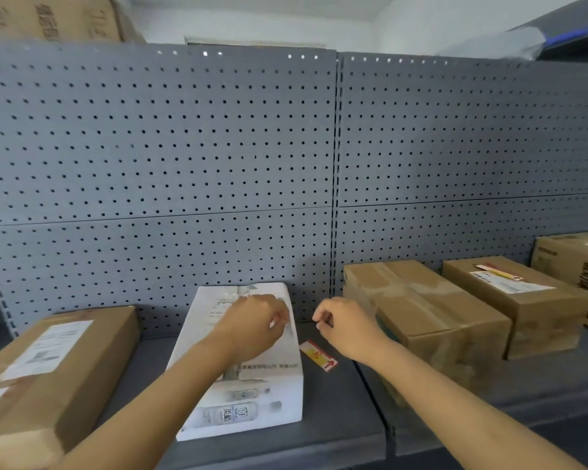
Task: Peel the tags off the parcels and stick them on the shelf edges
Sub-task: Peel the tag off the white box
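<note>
A white parcel (245, 395) lies on the grey shelf (333, 412) in front of me. My left hand (255, 320) rests on its top, fingers curled over its right edge. My right hand (347, 325) hovers just to the right, thumb and forefinger pinched together, with nothing clearly visible between them. A red, yellow and white tag (318, 355) lies flat on the shelf between the white parcel and a taped brown parcel (425, 313). Another brown parcel (523, 307) carries a similar red and yellow tag (498, 272) on its top.
A brown parcel (58, 368) with a white label stands at the left, and one more box (577, 262) at the far right. A grey pegboard wall (184, 147) closes the back. The shelf's front edge (286, 452) runs along the bottom.
</note>
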The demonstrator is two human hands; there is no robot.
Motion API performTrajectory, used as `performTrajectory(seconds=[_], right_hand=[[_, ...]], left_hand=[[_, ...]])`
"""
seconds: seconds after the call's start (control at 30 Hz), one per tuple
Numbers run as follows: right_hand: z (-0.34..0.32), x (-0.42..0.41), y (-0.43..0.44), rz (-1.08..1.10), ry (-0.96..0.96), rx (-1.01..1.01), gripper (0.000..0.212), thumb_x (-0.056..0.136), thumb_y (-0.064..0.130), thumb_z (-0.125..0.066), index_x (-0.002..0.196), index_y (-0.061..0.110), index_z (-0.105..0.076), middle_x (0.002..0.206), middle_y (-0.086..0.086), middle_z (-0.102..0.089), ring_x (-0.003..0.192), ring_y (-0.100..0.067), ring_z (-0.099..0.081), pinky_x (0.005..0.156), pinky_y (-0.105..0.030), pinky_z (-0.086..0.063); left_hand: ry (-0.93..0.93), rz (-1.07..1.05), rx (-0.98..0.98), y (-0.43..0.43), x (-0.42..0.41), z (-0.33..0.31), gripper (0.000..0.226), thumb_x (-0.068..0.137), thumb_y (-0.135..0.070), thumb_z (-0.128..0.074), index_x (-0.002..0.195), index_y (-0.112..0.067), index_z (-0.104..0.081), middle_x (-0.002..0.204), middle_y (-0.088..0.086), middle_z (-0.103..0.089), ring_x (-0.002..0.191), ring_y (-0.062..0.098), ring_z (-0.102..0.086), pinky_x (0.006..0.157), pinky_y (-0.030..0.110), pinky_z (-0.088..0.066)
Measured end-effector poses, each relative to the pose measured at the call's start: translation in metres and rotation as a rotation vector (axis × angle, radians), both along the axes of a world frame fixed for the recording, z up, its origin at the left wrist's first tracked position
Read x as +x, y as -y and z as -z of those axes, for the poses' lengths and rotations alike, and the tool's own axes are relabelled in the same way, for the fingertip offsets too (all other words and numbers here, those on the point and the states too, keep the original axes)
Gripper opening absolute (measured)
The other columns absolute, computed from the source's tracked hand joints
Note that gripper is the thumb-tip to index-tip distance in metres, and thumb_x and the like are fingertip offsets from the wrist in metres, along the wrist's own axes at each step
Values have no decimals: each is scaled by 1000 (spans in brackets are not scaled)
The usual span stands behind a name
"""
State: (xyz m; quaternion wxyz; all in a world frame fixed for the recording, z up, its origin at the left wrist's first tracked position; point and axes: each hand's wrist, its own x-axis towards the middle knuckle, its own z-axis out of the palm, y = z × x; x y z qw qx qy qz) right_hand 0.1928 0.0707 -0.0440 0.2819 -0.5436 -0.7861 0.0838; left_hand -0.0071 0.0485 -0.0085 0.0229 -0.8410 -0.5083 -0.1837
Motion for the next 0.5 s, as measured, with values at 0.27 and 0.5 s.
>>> performTrajectory(seconds=[0.27,0.5], right_hand=[[44,-12,-46,184,144,-272,12,87,23,-63,96,16,-66,101,-3,-62,86,-18,-61,73,-29,-53],[70,-14,-75,323,258,-618,32,82,32,-67,56,18,-52,53,4,-53,45,-7,-51,38,-20,-33]], left_hand=[[2,40,-37,-42,8,4,19,93,-28,-47,100,-27,-64,105,-7,-68,91,14,-61,83,33,-53],[-47,98,-43,-59,8,11,21,94,-29,-45,100,-25,-65,107,-7,-68,91,15,-61,84,35,-53]])
